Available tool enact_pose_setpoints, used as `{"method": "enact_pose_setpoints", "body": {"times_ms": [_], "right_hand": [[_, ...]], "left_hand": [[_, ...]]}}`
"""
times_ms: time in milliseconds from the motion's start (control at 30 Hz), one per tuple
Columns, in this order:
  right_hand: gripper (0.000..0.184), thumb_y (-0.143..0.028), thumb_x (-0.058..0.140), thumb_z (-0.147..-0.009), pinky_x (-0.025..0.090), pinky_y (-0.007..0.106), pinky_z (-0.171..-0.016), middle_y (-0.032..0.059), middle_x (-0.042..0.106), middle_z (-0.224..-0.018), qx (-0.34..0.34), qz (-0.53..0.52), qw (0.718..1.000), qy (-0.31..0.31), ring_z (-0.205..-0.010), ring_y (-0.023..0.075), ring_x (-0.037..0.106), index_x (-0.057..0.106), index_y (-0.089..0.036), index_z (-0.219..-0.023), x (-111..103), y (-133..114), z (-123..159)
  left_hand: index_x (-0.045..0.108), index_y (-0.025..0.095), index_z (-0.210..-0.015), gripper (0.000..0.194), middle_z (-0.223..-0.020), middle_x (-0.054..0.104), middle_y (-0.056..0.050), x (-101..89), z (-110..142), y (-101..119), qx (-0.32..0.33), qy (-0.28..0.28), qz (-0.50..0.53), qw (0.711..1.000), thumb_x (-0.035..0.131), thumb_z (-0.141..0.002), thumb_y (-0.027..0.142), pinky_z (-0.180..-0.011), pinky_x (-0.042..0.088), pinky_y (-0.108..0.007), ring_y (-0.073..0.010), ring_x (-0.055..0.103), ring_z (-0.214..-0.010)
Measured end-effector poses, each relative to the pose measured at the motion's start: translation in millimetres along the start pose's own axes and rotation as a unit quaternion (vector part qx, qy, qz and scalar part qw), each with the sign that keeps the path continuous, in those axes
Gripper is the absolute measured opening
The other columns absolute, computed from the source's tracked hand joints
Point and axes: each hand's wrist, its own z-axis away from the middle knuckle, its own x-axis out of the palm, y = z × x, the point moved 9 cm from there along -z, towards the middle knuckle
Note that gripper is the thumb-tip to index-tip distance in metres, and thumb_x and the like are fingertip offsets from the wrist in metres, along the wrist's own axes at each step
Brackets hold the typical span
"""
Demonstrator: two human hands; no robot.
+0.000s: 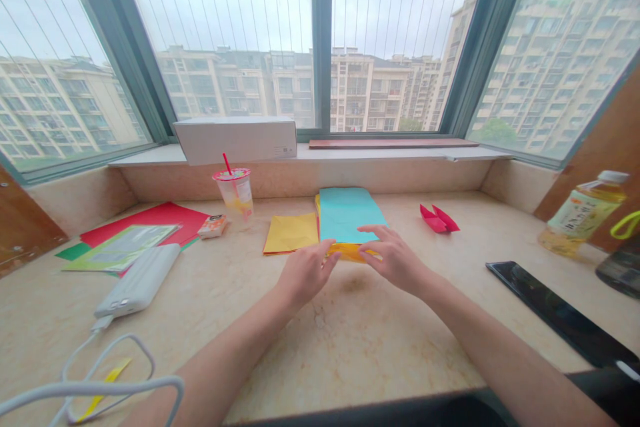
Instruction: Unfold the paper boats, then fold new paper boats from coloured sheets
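Head view: left hand (307, 273) and right hand (395, 259) curve half-open against a paper stack (350, 217), steadying it on the counter (350, 347). Whether they grip is unclear.

Marble surface (350, 340) spread with coloured paper and desk items

At its centre sits a stack of teal and yellow paper (350, 217), with a yellow paper sheet (291, 233) just beside it at 9 o'clock. Farther out, a folded red paper (439, 218) and a plastic drink bottle (583, 213) lie at 3 o'clock, and a black tablet (560, 310) at 4. A plastic cup with a red straw (234, 195) stands at 10, red card sheets (145, 223) lie at 9, and a white power bank (137, 280) with a white cable (100, 373) lies at 8.
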Motion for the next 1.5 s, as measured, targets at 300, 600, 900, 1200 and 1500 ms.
{"method": "enact_pose_setpoints", "body": {"times_ms": [300, 600, 900, 1200, 1500], "right_hand": [[0.013, -0.016, 0.062, -0.088, 0.048, 0.048, -0.094, 0.0096, 0.066, -0.119, -0.067, 0.045, 0.997, 0.003, -0.109, 0.0274, 0.059, 0.072, -0.02, -0.081, 2, -33, -2], [0.016, -0.016, 0.056, -0.093, 0.046, 0.046, -0.097, 0.0091, 0.065, -0.122, -0.118, 0.053, 0.992, 0.005, -0.114, 0.0252, 0.056, 0.069, -0.02, -0.085, 5, -51, -2], [0.014, -0.019, 0.057, -0.093, 0.047, 0.046, -0.097, 0.0105, 0.062, -0.124, -0.098, 0.061, 0.993, 0.024, -0.112, 0.0256, 0.056, 0.07, -0.02, -0.088, 3, -48, -3], [0.015, -0.024, 0.056, -0.094, 0.046, 0.046, -0.097, 0.0097, 0.061, -0.126, -0.085, 0.073, 0.994, 0.013, -0.11, 0.0259, 0.056, 0.069, -0.021, -0.089, 0, -49, -4], [0.017, -0.019, 0.05, -0.097, 0.044, 0.046, -0.098, 0.0097, 0.061, -0.127, -0.111, 0.062, 0.992, -0.016, -0.117, 0.025, 0.054, 0.067, -0.021, -0.094, 7, -53, -4]], "left_hand": [[0.065, 0.022, -0.107, 0.019, -0.132, 0.057, -0.011, -8.0, 5, 28, 0.14, 0.056, -0.025, 0.988, 0.058, -0.091, 0.028, -0.101, 0.046, -0.046, -0.0276, 0.055, -0.12], [0.068, 0.019, -0.084, 0.021, -0.11, 0.068, -0.01, -3.5, 5, 37, 0.188, 0.028, -0.028, 0.981, 0.049, -0.093, 0.016, -0.09, 0.049, -0.042, -0.0243, 0.061, -0.102], [0.066, 0.018, -0.087, 0.015, -0.111, 0.067, -0.01, -2.9, 5, 42, 0.198, 0.039, -0.044, 0.978, 0.053, -0.094, 0.021, -0.092, 0.05, -0.044, -0.0247, 0.061, -0.104], [0.065, 0.017, -0.082, 0.016, -0.115, 0.066, -0.009, -5.2, 6, 40, 0.2, 0.047, -0.045, 0.978, 0.053, -0.093, 0.014, -0.094, 0.05, -0.043, -0.0254, 0.059, -0.109], [0.068, 0.019, -0.091, 0.02, -0.117, 0.065, -0.009, -1.7, 6, 44, 0.2, 0.027, -0.05, 0.978, 0.049, -0.096, 0.02, -0.095, 0.048, -0.043, -0.0242, 0.058, -0.11]]}}
